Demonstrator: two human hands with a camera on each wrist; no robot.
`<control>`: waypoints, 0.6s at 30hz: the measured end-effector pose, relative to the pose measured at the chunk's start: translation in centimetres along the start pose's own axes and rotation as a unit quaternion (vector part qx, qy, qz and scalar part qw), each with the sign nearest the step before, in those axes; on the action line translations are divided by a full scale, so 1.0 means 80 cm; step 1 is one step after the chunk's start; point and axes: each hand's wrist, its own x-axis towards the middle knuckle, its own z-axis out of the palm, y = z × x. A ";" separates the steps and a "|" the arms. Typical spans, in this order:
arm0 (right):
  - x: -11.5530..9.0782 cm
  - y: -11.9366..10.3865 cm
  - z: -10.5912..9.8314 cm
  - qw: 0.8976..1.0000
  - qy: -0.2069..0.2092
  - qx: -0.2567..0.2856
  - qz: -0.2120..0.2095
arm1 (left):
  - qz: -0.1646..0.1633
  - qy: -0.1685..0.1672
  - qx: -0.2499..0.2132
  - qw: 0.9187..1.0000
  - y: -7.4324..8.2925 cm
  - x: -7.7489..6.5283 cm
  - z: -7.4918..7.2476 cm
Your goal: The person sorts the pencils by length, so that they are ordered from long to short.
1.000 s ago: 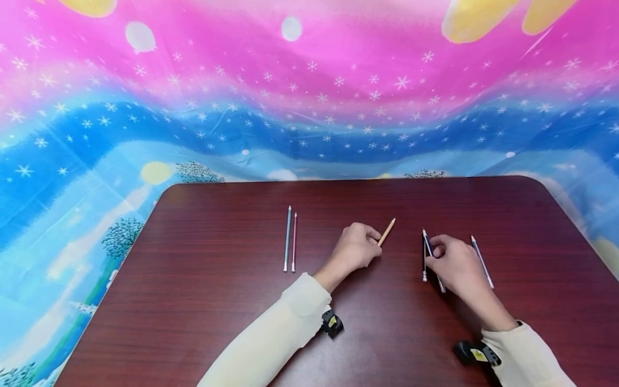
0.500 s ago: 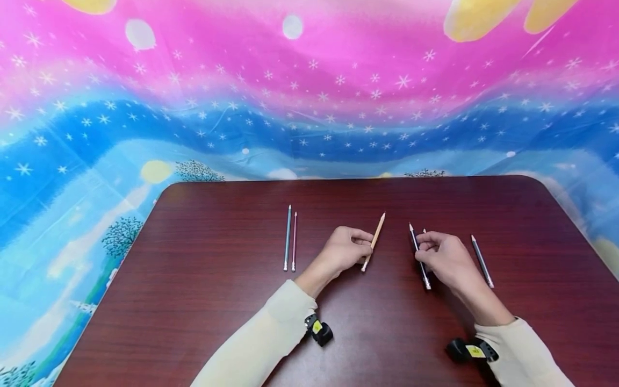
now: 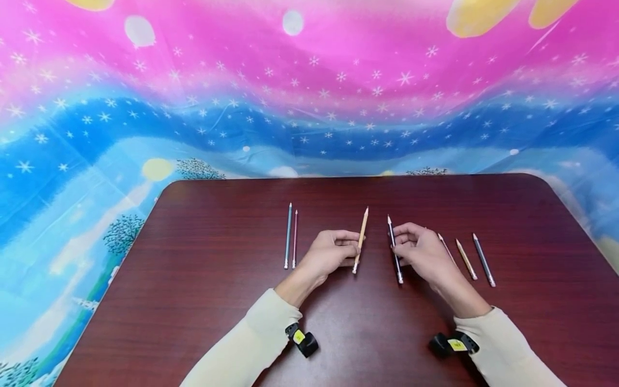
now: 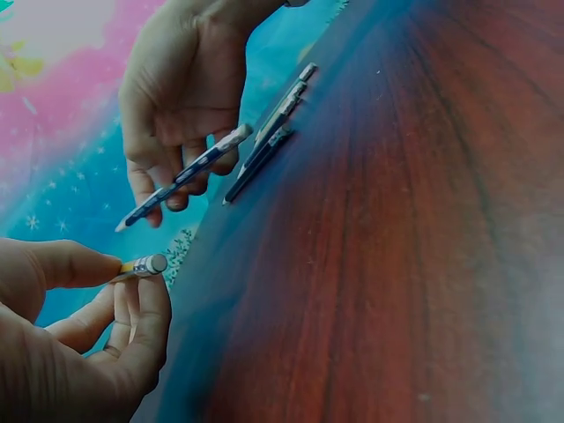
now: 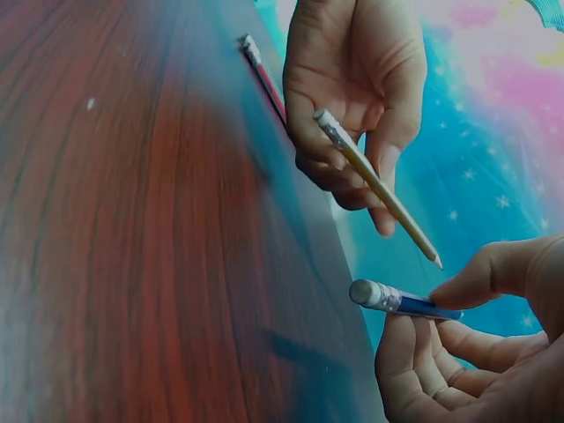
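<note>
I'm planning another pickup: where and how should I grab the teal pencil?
Probably pinch the teal pencil across its middle, coming down from above, slightly from the left. It lies flat and slender, tip pointing away, with the pink pencil close along its right.

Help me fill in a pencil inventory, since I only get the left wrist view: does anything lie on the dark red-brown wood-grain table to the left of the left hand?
Observer: Yes, a slim teal pencil and a slim pink pencil lie side by side to the left of the left hand.
Operator: I see only the eraser end of the yellow pencil with a whitish eraser in that hand. Where does its tip point?
Observer: In the head view, away from the person, toward the far edge of the table.
</note>
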 end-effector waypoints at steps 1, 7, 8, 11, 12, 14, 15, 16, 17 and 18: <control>0.001 -0.002 0.003 1.000 -0.001 0.008 -0.001 | 0.002 0.001 -0.004 1.000 -0.001 -0.001 -0.002; 0.006 -0.008 0.014 0.999 -0.008 0.046 -0.016 | 0.010 -0.004 -0.028 1.000 -0.002 -0.009 -0.008; 0.007 -0.009 0.016 0.999 -0.011 0.051 -0.015 | 0.010 -0.005 -0.032 0.999 -0.002 -0.010 -0.009; 0.009 -0.011 0.022 0.997 -0.017 0.069 -0.016 | 0.010 -0.005 -0.040 0.999 -0.001 -0.012 -0.010; 0.010 -0.013 0.024 0.997 -0.019 0.073 -0.016 | 0.009 -0.004 -0.042 0.999 -0.001 -0.012 -0.010; 0.010 -0.015 0.029 0.996 -0.023 0.082 -0.016 | 0.008 -0.002 -0.044 0.999 -0.002 -0.013 -0.011; 0.011 -0.017 0.031 0.996 -0.024 0.084 -0.016 | 0.008 -0.001 -0.046 0.999 -0.003 -0.013 -0.012; 0.011 -0.019 0.032 0.996 -0.025 0.087 -0.015 | 0.008 -0.001 -0.047 0.999 -0.004 -0.012 -0.012; 0.011 -0.020 0.034 0.996 -0.026 0.089 -0.015 | 0.008 -0.001 -0.048 0.999 -0.004 -0.013 -0.012; 0.011 -0.021 0.035 0.995 -0.027 0.093 -0.014 | 0.009 -0.001 -0.049 0.999 -0.004 -0.013 -0.013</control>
